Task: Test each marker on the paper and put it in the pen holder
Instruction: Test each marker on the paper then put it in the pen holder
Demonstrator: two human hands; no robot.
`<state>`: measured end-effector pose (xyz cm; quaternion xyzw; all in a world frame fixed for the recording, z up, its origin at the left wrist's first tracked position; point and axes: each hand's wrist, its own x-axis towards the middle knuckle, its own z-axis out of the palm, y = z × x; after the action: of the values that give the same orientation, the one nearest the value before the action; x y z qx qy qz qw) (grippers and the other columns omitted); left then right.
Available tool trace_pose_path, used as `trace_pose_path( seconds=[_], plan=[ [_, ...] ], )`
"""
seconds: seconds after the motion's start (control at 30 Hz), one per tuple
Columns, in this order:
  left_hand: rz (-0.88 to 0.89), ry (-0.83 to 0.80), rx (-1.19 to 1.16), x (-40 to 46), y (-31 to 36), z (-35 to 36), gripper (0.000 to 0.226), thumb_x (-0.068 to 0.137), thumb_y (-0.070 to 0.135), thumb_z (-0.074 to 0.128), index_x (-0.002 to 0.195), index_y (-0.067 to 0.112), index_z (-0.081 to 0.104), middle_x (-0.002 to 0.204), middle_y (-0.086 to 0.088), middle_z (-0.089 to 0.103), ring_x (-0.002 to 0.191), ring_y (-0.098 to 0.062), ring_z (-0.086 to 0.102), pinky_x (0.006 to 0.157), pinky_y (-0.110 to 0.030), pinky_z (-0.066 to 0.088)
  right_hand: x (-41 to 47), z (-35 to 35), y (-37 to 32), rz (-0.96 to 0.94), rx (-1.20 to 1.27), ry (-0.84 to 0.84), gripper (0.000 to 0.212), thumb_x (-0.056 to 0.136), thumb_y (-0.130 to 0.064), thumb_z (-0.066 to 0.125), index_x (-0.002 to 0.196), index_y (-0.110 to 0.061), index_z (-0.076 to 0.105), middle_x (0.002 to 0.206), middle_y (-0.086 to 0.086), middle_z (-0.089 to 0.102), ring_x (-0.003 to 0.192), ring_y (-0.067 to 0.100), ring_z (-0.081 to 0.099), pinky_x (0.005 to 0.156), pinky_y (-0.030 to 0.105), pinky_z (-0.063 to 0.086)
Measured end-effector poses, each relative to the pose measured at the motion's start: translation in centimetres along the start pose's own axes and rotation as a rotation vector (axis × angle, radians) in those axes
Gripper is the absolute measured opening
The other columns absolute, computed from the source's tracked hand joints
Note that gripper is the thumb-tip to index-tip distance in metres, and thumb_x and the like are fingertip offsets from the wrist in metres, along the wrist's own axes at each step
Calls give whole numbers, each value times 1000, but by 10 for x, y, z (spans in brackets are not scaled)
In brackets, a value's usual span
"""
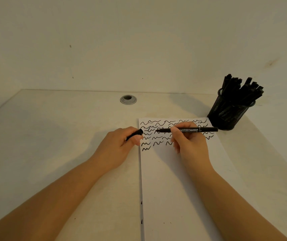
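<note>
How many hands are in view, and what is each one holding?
2. The left hand pinches a black cap at the paper's left edge. The right hand holds an uncapped marker over the squiggles, tip pointing left.

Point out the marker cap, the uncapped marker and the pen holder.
marker cap [135, 133], head view, on its dark end past the left hand's fingers.
uncapped marker [191, 130], head view, on the printed barrel.
pen holder [226, 115], head view, on its mesh wall.

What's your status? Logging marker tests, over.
Right hand grips uncapped marker, tip over paper. Left hand holds cap. Pen holder packed with markers; path clear.
</note>
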<state>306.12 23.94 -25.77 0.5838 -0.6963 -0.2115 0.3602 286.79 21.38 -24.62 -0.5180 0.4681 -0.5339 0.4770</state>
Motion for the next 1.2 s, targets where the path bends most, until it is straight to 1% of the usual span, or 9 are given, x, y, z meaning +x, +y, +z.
trace_pose_path(
  seconds=[0.07,0.17,0.27,0.4,0.63,0.73,0.87,1.03,1.2],
  plan=[
    [9,-17,2,0,-1,1,26,85,40,42,93,28,63,74,20,64,75,-9,57,67,-22,41,-1,-1,-3,47,115,-40,15,89,-15,55,74,-16,57,52,-1,57,46,12,47,42,21,37],
    [25,-44,20,0,-3,1,22,87,39,45,96,32,63,76,21,63,76,0,53,64,-9,36,-1,0,-6,128,262,-125,25,90,-23,49,71,-17,64,54,5,60,47,15,46,42,23,36],
    [35,-61,49,0,-4,2,15,91,32,51,100,32,64,79,25,60,75,8,50,64,-6,32,-2,1,-6,149,292,-173,29,90,-24,47,69,-20,66,56,7,62,47,16,48,42,24,37],
    [55,-63,64,-1,-4,3,14,91,29,52,99,32,64,76,26,58,73,9,48,63,-6,32,-3,2,-6,155,277,-176,33,93,-19,43,69,-18,65,56,8,62,47,16,48,41,23,36],
    [56,-65,69,-1,0,2,16,88,35,52,98,34,63,73,26,56,72,8,48,61,-9,31,-4,4,-5,138,211,-190,27,94,-13,42,74,-13,61,55,7,64,45,14,50,41,22,38],
    [71,-77,71,-2,4,2,26,84,41,46,99,32,64,74,18,58,73,0,50,61,-15,33,-6,4,-5,108,136,-238,20,93,-8,43,78,-13,55,59,7,67,47,14,53,42,22,39],
    [143,-103,38,-6,8,4,25,87,37,45,97,26,64,73,11,60,70,-4,50,62,-21,37,-10,8,-6,75,82,-319,17,91,-5,47,76,-12,49,60,7,68,49,13,56,43,22,41],
    [167,-65,16,-8,11,4,37,85,48,36,91,25,63,62,16,50,61,1,46,54,-14,31,-11,7,-7,7,48,-314,18,89,-6,54,72,-12,54,54,-2,61,52,10,54,44,21,41],
    [109,-66,-75,-11,14,9,22,87,43,41,75,37,58,53,9,45,49,-6,40,48,-17,29,-14,8,-8,8,95,-314,20,90,-6,53,71,-12,52,53,0,59,44,13,49,42,21,39]
  ],
)
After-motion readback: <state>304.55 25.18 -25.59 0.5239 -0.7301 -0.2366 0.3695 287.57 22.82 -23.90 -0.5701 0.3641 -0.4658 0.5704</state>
